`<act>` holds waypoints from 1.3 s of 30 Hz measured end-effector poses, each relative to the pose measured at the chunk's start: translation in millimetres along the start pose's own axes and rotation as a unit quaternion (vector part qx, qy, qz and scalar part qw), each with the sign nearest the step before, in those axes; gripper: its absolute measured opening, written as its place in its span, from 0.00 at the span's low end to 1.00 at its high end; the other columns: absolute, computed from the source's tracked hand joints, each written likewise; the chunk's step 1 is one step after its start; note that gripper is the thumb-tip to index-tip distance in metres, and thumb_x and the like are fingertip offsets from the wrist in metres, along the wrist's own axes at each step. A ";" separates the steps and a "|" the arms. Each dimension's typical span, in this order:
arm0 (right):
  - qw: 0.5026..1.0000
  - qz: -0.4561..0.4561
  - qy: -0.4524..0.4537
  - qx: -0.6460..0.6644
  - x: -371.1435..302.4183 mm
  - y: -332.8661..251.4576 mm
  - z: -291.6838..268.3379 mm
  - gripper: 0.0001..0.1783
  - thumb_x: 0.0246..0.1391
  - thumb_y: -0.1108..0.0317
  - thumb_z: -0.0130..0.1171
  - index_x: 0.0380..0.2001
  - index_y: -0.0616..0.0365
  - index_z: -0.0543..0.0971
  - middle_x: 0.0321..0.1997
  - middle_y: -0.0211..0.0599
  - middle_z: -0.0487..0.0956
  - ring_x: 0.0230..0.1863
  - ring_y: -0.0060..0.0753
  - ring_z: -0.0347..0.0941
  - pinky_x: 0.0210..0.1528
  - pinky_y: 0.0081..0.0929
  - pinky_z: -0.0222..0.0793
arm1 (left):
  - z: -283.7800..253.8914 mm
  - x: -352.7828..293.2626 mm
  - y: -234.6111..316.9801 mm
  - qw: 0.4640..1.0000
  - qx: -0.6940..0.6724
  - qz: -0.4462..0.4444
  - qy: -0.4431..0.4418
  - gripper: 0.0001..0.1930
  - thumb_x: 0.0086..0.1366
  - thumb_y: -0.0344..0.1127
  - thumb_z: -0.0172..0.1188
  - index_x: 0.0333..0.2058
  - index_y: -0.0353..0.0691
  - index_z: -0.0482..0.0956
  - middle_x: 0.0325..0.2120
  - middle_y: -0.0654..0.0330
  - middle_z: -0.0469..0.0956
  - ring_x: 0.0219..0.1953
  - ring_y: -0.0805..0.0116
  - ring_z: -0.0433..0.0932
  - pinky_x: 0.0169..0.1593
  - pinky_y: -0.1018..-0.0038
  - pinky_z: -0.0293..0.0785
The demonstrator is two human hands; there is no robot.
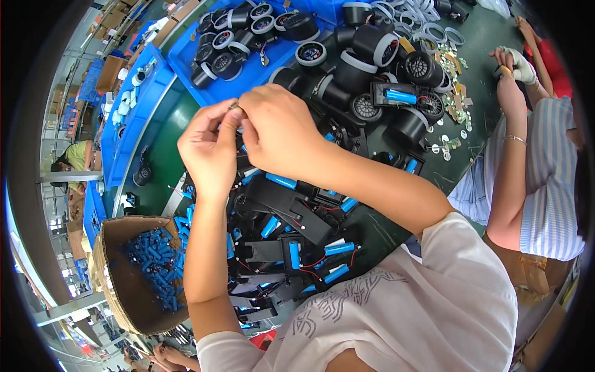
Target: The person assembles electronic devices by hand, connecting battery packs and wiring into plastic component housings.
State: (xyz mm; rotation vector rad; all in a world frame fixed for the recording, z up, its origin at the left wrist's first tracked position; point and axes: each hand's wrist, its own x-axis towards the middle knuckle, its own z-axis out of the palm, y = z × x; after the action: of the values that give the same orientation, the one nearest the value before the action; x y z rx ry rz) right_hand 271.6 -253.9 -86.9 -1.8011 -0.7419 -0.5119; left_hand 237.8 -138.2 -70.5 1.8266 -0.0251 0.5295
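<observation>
My left hand (209, 146) and my right hand (279, 127) meet above the table, fingers pinched together. Between the fingertips shows a bit of a small dark piece (234, 105), too small to name; both hands seem to pinch it. Under my forearms lie black plastic housings (279, 208) with thin red wires and blue cylindrical batteries (339, 248). Just beyond my hands, black cylindrical units with pale rings (310, 54) are heaped. My right hand covers part of that heap.
On the left stands a cardboard box (133, 313) holding many blue batteries. A blue tray (176, 65) of black units lies at the far side. White rings (427, 31) and small circuit pieces (455, 93) are spread far right. Beside me on the right, a co-worker's gloved hand (524, 67) handles something.
</observation>
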 end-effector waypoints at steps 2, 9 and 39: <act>1.000 0.004 0.009 0.005 -1.8 1.9 5.5 0.03 0.35 0.78 0.52 0.18 0.64 0.68 0.21 0.46 0.70 0.29 0.50 0.67 0.31 0.43 0.63 | 3.0 0.4 0.8 1.000 -0.004 -0.004 0.019 0.06 0.56 0.19 0.55 0.34 0.28 0.76 0.28 0.58 0.76 0.30 0.75 0.76 0.37 0.81 0.72; 0.998 0.033 -0.003 0.048 -3.1 5.1 8.3 0.04 0.33 0.78 0.52 0.17 0.61 0.68 0.16 0.42 0.68 0.23 0.47 0.67 0.25 0.39 0.62 | -3.6 -4.0 -8.8 1.000 -0.013 -0.011 0.016 0.06 0.57 0.20 0.56 0.34 0.29 0.76 0.29 0.58 0.77 0.31 0.75 0.76 0.36 0.81 0.72; 0.948 0.164 -0.271 0.042 -305.3 2.9 -177.3 0.15 0.39 0.80 0.55 0.35 0.60 0.76 0.31 0.42 0.74 0.31 0.43 0.71 0.32 0.35 0.67 | -54.9 -9.4 2.3 0.891 0.239 -0.016 -0.387 0.06 0.53 0.19 0.55 0.31 0.33 0.76 0.38 0.59 0.76 0.38 0.75 0.74 0.38 0.83 0.71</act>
State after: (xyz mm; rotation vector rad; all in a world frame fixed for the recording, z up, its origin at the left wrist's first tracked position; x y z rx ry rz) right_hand 57.1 -495.2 -229.9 -1.9516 -0.7890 0.2480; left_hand 210.0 -91.1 -59.6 2.4140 -0.4371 -0.2810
